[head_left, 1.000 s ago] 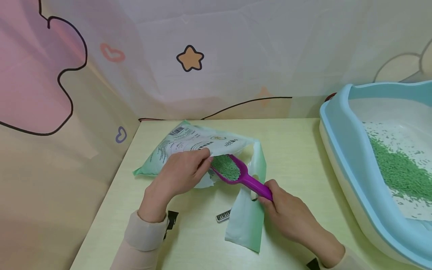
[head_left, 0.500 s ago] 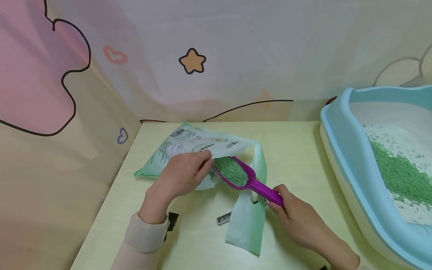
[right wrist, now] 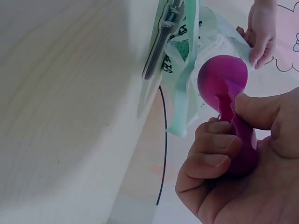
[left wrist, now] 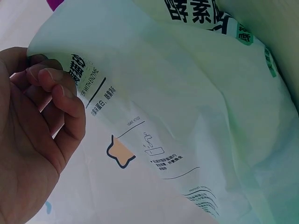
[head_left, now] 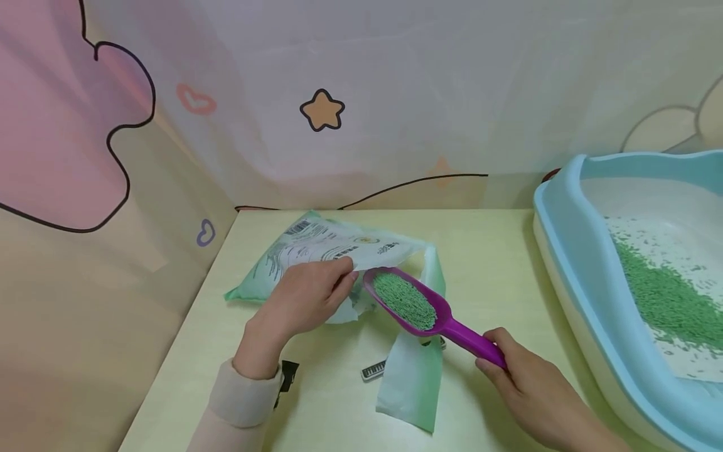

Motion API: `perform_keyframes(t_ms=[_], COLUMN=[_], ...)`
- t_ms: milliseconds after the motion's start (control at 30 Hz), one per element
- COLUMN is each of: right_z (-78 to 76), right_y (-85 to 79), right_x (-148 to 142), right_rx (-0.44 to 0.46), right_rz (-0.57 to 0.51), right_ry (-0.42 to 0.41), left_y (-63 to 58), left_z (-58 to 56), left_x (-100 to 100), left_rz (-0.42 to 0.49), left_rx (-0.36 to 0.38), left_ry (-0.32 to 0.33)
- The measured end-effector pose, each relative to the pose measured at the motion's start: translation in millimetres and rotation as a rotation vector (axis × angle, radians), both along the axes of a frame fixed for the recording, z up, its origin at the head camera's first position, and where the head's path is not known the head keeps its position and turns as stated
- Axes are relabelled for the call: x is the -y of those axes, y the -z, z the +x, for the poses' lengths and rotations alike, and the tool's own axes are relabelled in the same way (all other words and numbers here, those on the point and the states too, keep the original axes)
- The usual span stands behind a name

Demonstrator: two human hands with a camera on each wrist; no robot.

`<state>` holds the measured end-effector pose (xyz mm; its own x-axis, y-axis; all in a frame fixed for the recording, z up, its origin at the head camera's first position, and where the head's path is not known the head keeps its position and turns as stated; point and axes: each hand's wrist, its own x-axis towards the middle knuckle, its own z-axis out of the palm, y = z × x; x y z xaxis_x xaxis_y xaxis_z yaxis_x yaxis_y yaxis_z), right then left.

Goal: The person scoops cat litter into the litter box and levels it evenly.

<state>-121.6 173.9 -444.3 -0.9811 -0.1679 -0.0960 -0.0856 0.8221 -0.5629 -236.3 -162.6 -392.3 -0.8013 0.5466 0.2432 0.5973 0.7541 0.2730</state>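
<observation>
Gripping the purple scoop (head_left: 444,315) in my right hand (head_left: 536,386), I should hold it flat so no green litter pellets (head_left: 405,301) spill — it's at the mouth of the cat litter bag (head_left: 319,243), left of the litter box (head_left: 600,267). My left hand (head_left: 302,298) pinches the bag's edge up.

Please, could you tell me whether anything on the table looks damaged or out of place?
Yes. The bag is raggedly torn at its mouth, near the left hand, and a long flap trails over the table. A slim tool, perhaps a cutter, lies partly hidden under that flap, an odd resting place.
</observation>
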Motion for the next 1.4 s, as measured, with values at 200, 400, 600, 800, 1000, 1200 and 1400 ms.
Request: perform_keyframes(t_ms=[200, 400, 600, 800, 1000, 1200, 1400], right_z=[10.3, 18.3, 25.6, 30.2, 31.4, 27.4, 20.8], right_y=[0.2, -0.3, -2.5, -8.1, -13.7, -25.4, -43.2], right_x=[-11.3, -22.8, -34.2, -49.1, -64.7, -81.0, -95.6], right_rx=[-0.008, -0.012, -0.100, -0.176, -0.220, -0.159, -0.119], right_rz=[0.008, -0.022, -0.019, 0.031, 0.066, 0.125, 0.165], right_ry=[0.009, 0.028, 0.034, 0.056, 0.083, 0.117, 0.174], left_y=[3.8, 6.0, 6.8, 7.3, 6.7, 5.6, 4.8], left_z=[1.6, 3.0, 4.0, 2.4, 1.3, 0.9, -0.3], left_x=[2.9, 6.2, 7.6, 7.0, 5.4, 3.6, 1.1], left_rz=[0.008, 0.002, 0.005, 0.002, 0.003, 0.008, 0.009], left_rx=[-0.012, -0.006, 0.000, -0.009, -0.010, -0.010, -0.020], left_ry=[-0.004, -0.018, -0.018, -0.010, -0.011, -0.010, -0.001])
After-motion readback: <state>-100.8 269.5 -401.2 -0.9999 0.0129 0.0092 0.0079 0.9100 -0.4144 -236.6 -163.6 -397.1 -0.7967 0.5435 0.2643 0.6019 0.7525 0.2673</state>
